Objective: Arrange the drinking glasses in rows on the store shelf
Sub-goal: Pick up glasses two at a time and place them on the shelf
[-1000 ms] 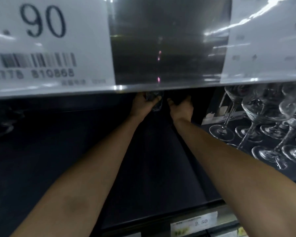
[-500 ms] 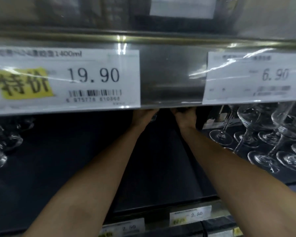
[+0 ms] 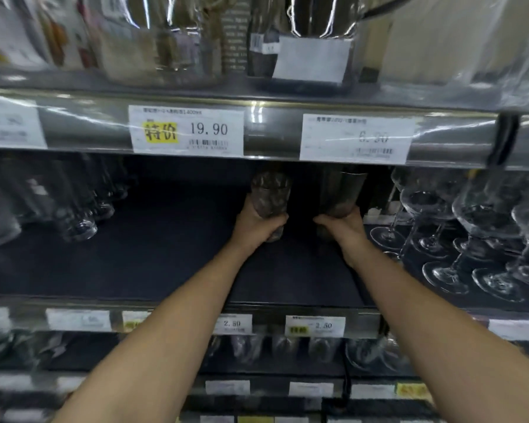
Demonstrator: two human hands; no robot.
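The left hand [image 3: 255,225] grips a patterned drinking glass [image 3: 270,195] around its lower half, fingers curled round the near side and thumb on the right of the wall. The right hand [image 3: 343,226] grips a smooth drinking glass [image 3: 345,190] in the same manner, fingers wrapped round its base. Both glasses stand upright, side by side and apart from each other, deep in the middle shelf [image 3: 153,257] under the upper shelf rail [image 3: 272,138]. Whether their bases touch the dark shelf surface cannot be told. The patterned glass shows a mottled wall; the contents of either glass cannot be made out. To the right of the smooth glass, stemmed glasses [image 3: 471,227] stand upright in rows with their feet on the same shelf. To the far left, tall clear glasses [image 3: 80,209] stand in a group, blurred. On the rail, a price tag marked 19.90 [image 3: 187,131] sits left of a second price tag [image 3: 357,138]. On the shelf above, plastic-wrapped containers [image 3: 159,53] stand in a line; their contents are too blurred to identify. On the shelf below, further glasses [image 3: 287,346] stand behind price labels marked 2.50 [image 3: 315,326].
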